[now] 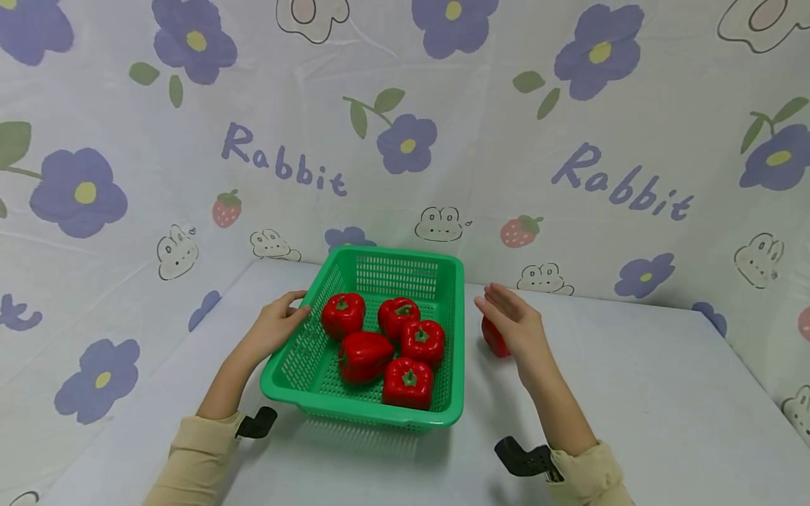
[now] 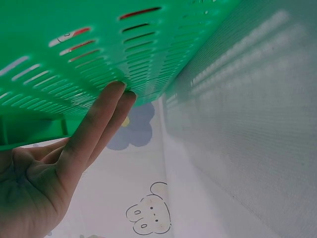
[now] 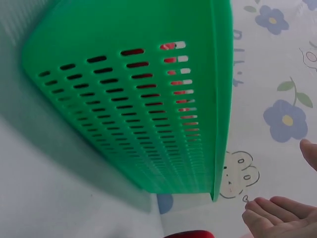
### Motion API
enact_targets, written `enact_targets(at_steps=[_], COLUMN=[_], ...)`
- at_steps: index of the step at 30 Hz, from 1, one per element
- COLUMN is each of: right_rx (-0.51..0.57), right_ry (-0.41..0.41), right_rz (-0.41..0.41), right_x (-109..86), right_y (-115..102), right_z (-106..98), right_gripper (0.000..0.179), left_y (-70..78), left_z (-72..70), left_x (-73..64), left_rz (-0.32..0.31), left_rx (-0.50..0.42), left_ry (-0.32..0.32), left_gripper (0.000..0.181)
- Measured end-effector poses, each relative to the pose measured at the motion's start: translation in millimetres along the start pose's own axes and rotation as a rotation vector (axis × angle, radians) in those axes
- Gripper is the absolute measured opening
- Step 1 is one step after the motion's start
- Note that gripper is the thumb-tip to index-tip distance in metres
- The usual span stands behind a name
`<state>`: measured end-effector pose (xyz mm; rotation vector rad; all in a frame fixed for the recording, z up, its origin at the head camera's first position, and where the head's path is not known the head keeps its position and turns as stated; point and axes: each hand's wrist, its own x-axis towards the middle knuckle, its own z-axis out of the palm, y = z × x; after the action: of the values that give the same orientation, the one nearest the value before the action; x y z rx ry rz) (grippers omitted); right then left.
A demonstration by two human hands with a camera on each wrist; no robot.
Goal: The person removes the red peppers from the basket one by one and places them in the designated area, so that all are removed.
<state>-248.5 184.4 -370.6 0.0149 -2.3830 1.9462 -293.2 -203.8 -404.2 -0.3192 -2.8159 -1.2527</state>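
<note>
A green plastic basket [image 1: 457, 316] with slotted walls holds several red bell peppers [image 1: 344, 316]. At its left side is my left hand [image 1: 273, 325], touching the rim. In the left wrist view, straight fingers [image 2: 96, 129] of that hand rest against the outer wall. My right hand [image 1: 517, 330] is just right of the basket, apart from it, with its fingers extended. Beneath and behind it, another red bell pepper [image 1: 495, 339] lies on the table, partly hidden by the hand. Only the edge of that pepper [image 3: 190, 234] shows in the right wrist view.
The basket stands on a white-covered table [image 1: 633, 379]. A patterned cloth [image 1: 487, 126] with flowers, rabbits and strawberries hangs behind the table and along its sides. Black wrist-worn devices [image 1: 522, 458] jut out near both sleeves.
</note>
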Motion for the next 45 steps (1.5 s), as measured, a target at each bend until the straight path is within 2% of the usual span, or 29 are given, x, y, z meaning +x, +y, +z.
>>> enact_targets(at_steps=[18, 45], right_rx=[-0.012, -0.022], right_ry=[-0.035, -0.141], right_rz=[0.005, -0.078], right_x=[1.2, -0.6], right_y=[0, -3], right_z=[16, 40], right_gripper=[0.067, 0.068], left_y=[-2.4, 2.0], left_z=[0.3, -1.7], left_x=[-0.5, -0.1], left_rz=[0.008, 0.009], left_rx=[0.0, -0.004], left_ry=[0.001, -0.008], left_gripper=[0.052, 0.052])
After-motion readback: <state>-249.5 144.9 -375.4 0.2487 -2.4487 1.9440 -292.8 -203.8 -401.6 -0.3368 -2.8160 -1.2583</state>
